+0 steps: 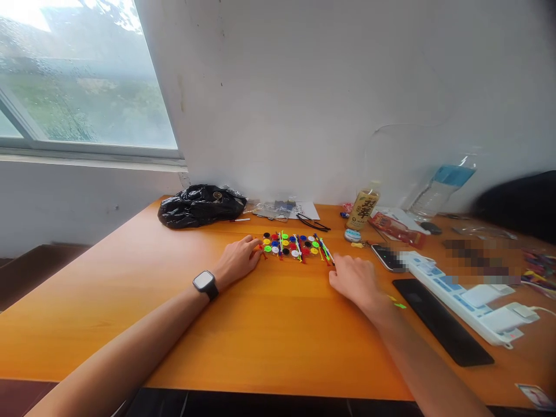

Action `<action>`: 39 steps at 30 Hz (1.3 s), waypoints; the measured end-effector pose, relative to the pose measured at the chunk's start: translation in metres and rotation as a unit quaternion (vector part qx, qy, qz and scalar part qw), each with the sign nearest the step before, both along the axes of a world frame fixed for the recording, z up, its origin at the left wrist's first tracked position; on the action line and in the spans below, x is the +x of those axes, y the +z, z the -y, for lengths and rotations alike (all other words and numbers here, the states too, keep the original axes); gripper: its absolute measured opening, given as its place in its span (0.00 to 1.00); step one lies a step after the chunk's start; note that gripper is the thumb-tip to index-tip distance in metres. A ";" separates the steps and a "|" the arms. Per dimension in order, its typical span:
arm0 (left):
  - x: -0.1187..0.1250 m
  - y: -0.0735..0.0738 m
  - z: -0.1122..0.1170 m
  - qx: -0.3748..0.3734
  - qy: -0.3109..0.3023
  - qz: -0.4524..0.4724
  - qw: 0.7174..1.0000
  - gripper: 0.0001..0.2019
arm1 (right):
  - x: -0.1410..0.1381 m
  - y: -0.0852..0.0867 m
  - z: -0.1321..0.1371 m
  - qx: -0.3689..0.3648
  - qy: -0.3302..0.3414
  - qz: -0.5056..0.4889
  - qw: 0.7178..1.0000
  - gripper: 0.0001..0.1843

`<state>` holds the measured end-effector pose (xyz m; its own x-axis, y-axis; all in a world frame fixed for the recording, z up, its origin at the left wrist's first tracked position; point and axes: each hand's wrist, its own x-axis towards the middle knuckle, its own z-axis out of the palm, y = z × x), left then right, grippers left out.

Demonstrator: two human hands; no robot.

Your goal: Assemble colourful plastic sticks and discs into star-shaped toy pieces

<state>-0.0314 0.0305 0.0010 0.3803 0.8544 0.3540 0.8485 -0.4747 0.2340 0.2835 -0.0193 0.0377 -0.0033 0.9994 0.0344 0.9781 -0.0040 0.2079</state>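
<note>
In the middle of the wooden table (260, 336) lie rows of small round button-like discs (285, 244) in several colours. Thin coloured plastic sticks (298, 248) lie in bunches between groups of these discs. My left hand (238, 258), with a black watch (205, 281) at the wrist, rests at the left end of the rows. Its fingers are loosely bent and apart, the tips beside a reddish-orange stick (262, 249). At the right end my right hand (354, 278) lies with thumb and index finger apart, close to the last bunch of sticks. Neither hand lifts anything.
A black plastic bag (202, 205) sits at the back left. Behind the discs lie black cable-like strips (313, 222). Toward the right are a labelled bottle (362, 208), a phone (386, 258), a white power strip (460, 301) and a long black slab (441, 321).
</note>
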 end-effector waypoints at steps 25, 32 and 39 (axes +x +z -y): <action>0.038 0.000 0.041 0.081 -0.213 0.111 0.967 0.11 | -0.058 -0.019 0.007 -0.189 0.084 -0.777 0.594 0.26; 0.039 -0.009 0.036 -0.020 -0.249 0.152 0.956 0.09 | -0.054 -0.024 0.001 -0.087 0.048 -0.784 0.612 0.22; 0.036 -0.005 0.034 -0.018 -0.200 0.255 0.946 0.15 | -0.049 -0.028 -0.004 -0.074 0.041 -0.771 0.631 0.20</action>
